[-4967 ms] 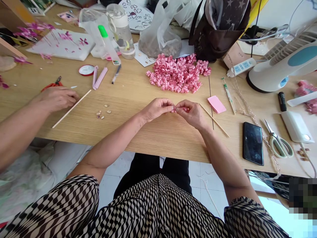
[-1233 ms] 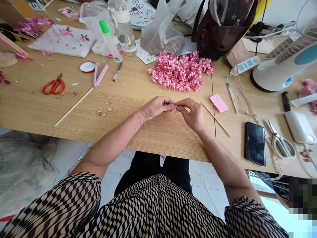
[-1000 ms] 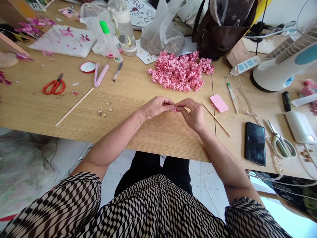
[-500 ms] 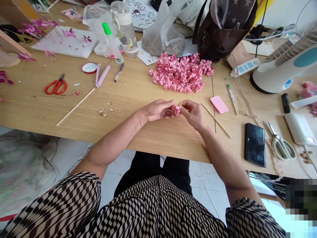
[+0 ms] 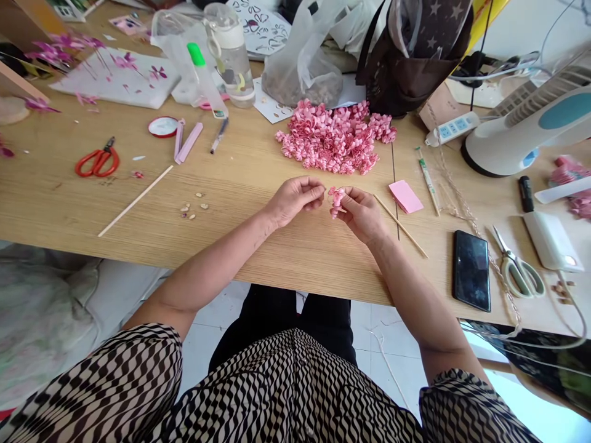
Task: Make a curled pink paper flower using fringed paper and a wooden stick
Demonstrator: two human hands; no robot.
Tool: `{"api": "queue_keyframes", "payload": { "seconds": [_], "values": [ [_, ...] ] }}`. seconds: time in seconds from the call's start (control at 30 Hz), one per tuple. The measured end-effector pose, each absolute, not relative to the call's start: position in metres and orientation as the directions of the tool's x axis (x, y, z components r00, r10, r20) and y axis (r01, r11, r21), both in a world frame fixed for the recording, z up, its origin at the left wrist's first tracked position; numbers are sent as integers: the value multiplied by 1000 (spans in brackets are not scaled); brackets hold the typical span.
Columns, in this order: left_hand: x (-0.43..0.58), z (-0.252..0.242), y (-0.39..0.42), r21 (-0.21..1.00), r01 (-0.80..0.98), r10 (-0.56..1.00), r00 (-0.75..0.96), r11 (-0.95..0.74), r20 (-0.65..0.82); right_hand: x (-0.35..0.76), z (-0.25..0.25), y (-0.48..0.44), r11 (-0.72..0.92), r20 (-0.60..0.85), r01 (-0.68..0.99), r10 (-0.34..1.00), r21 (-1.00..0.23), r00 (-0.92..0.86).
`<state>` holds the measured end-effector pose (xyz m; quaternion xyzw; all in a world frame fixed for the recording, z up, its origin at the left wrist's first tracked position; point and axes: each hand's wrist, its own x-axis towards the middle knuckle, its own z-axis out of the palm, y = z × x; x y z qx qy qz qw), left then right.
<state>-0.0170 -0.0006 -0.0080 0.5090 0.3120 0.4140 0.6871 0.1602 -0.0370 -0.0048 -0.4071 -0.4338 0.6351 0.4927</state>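
Observation:
My right hand (image 5: 363, 215) pinches a small curled pink paper cluster (image 5: 337, 202) between its fingertips. My left hand (image 5: 294, 199) is curled, with its fingertips close to the cluster but apart from it, and I see nothing in it. Beyond both hands lies a large heap of pink paper curls (image 5: 335, 138). A thin wooden skewer (image 5: 399, 225) rests on the table just right of my right hand, and a pink paper pad (image 5: 406, 197) lies past it.
Red-handled scissors (image 5: 96, 161), another skewer (image 5: 136, 200) and small seeds (image 5: 191, 209) lie left on the wooden table (image 5: 277, 258). To the right are a phone (image 5: 471, 271), green-handled scissors (image 5: 517, 277), a power strip (image 5: 446, 129) and a fan (image 5: 530, 129). Bags and a bottle (image 5: 231, 55) stand behind.
My left hand has let go of the pink cluster and moved slightly left. The cluster, now held by my right hand alone, sits further right and shows more clearly.

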Motion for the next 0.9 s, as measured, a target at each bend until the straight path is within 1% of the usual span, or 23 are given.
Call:
{"api": "queue_keyframes", "payload": {
  "seconds": [0.07,0.17,0.27,0.33,0.4,0.53,0.77,0.9],
  "values": [
    [-15,-5,-5,974,-208,921,354,-93,164,161,-5,-37,-150,-100,-305,980,-941,-174],
    [-13,-3,-11,927,-43,882,295,-372,367,160,-5,-36,-161,-119,-322,982,-933,-145],
    [-11,-5,-16,792,146,794,266,-593,546,158,-5,-37,-159,-120,-337,984,-928,-133],
    [-10,-5,-17,692,231,729,257,-684,634,157,-5,-37,-157,-113,-355,984,-921,-141],
    [-9,-6,-17,642,278,699,242,-715,673,156,-5,-38,-156,-108,-372,983,-915,-148],
    [-9,-6,-16,630,313,697,186,-710,693,156,-4,-39,-152,-100,-379,983,-913,-153],
    [-9,-9,-15,558,397,642,116,-729,758,153,-5,-41,-151,-91,-382,981,-912,-169],
    [-9,-10,-15,483,427,585,146,-764,797,154,-6,-41,-176,-103,-403,975,-898,-196]
  ]
}}
